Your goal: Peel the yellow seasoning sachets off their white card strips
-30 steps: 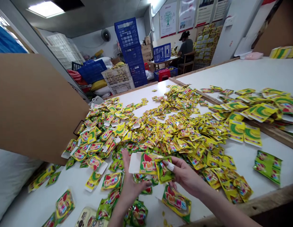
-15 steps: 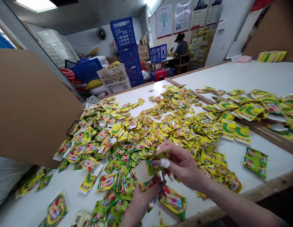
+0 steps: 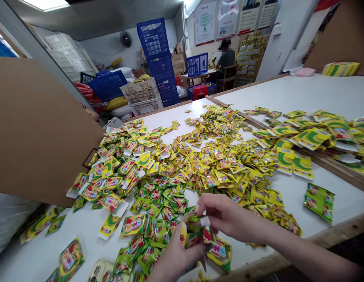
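My left hand (image 3: 182, 256) is closed around a small yellow-and-green carton (image 3: 184, 236) whose mouth is open. Inside that mouth sits a green packet (image 3: 194, 224). My right hand (image 3: 221, 217), with a white wrap on one finger, has its fingertips pinched on the packet's edge. A dark pointed thing shows by my left thumb, too hidden to name. Just beyond my hands lie loose green packets (image 3: 154, 196) and a heap of yellow packets (image 3: 217, 160). A flat printed carton (image 3: 221, 252) rests under my right hand.
Printed cartons (image 3: 111, 184) are scattered at left by a brown cardboard sheet (image 3: 43, 133). Flat cartons (image 3: 312, 137) pile over a wooden divider (image 3: 331, 164) at right. A decorated case (image 3: 107, 272) lies at the front edge. Blue crates (image 3: 160, 66) and a seated person (image 3: 225, 58) are behind.
The green packet has gone from above the carton down into its mouth. My right hand has lowered with it, and the carton has tipped so its opening faces up.
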`<state>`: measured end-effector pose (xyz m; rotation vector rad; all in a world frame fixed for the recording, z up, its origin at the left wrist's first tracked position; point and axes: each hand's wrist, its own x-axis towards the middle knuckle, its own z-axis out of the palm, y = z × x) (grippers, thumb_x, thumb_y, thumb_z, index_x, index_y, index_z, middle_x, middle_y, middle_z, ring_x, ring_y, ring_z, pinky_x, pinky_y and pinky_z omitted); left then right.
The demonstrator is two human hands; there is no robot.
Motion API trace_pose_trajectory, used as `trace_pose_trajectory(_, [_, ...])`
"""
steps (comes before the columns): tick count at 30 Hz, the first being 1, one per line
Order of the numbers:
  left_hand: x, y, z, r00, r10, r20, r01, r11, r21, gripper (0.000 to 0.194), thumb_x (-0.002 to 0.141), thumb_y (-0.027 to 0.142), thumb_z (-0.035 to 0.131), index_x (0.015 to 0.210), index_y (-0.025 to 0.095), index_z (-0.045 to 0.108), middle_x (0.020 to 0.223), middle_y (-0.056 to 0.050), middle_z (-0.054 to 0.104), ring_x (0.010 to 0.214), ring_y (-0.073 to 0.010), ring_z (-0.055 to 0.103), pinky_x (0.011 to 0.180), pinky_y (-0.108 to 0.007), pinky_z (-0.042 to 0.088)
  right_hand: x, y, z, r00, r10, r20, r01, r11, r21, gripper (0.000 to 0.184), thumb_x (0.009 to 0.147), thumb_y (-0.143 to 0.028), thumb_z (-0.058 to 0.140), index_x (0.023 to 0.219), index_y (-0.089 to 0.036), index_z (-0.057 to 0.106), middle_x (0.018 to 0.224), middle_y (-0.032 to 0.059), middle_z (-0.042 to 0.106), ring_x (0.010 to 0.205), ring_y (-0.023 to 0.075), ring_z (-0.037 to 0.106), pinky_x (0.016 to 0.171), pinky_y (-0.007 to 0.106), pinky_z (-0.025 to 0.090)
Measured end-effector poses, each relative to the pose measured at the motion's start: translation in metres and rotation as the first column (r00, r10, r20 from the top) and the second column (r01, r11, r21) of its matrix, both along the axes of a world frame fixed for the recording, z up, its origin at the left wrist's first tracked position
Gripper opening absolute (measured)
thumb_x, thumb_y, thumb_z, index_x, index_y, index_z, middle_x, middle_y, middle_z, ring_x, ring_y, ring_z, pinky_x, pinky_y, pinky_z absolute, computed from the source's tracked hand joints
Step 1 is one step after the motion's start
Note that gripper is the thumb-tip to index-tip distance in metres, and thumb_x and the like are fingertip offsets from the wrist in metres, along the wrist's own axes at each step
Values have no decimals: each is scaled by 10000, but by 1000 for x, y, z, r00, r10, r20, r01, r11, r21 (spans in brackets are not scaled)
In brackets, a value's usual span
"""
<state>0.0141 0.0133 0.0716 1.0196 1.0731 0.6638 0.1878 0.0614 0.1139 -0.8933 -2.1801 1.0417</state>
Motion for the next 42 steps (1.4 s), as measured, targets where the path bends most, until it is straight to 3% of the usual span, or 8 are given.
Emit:
trace_pose_trajectory(7, [13,-2,-15,994,-80,74,75,995,69,570,660,142,667,1158,227,403,975,-21,621,778,-148,605,709,-260,488,8,-25,-23,992,128,7,-126,986,-107,250,766,-31,434,792,-186,629,787,12,631,729,133,570,665,227,423])
trace_pose_trajectory(11, [5,17,-12,997,-81,10,77,978,195,815,691,209,679,1345,279,198,1335,-89,449,1191,-216,455,985,-352,371,55,-10,-19,976,-218,18,218,976,13,178,829,-175,448,808,-207,622,774,24,647,647,156,572,594,257,423])
trace_pose_trajectory(16, [-42,46,-19,923,260,-286,-108,884,455,309,834,317,477,1116,191,478,1134,-110,592,1061,-219,552,943,-393,401,135,16,2,462,-886,-18,774,394,496,297,808,-255,477,1100,-244,526,923,89,623,608,216,557,598,345,399])
trace_pose_trajectory(17, [-50,48,-21,903,270,-334,-94,883,460,280,831,325,472,1076,191,499,1061,-96,620,986,-218,585,893,-386,433,137,16,1,455,-890,13,747,390,538,302,813,-257,471,1111,-236,511,935,99,616,623,221,562,601,346,401])
trace_pose_trajectory(23, [-55,40,-28,803,251,-541,38,884,466,225,817,331,452,955,196,568,917,-65,630,840,-223,593,724,-335,466,64,-18,-67,760,-400,512,154,876,456,227,732,-190,551,958,-194,571,889,86,636,812,246,589,631,318,456])
trace_pose_trajectory(29, [-19,30,-26,806,135,-577,193,861,471,225,846,290,400,960,214,578,970,-74,603,893,-219,568,713,-312,455,42,-12,-108,700,-357,618,-45,842,538,435,731,-42,505,1142,-179,535,1108,154,576,952,275,555,687,370,488])
trace_pose_trajectory(36, [36,23,-28,779,-25,-627,408,779,476,183,863,239,400,930,219,568,878,-31,608,813,-178,573,764,-303,443,80,11,-67,936,-351,0,349,931,-108,299,796,-173,456,1083,-197,537,1018,88,597,893,216,591,715,346,514])
trace_pose_trajectory(42, [106,34,-48,622,3,-783,521,745,417,361,780,289,566,1108,157,490,1157,-142,517,1050,-294,495,862,-419,423,91,-1,-69,609,-615,-501,150,710,-688,348,744,-296,579,1071,-256,471,837,19,626,651,162,601,484,272,516])
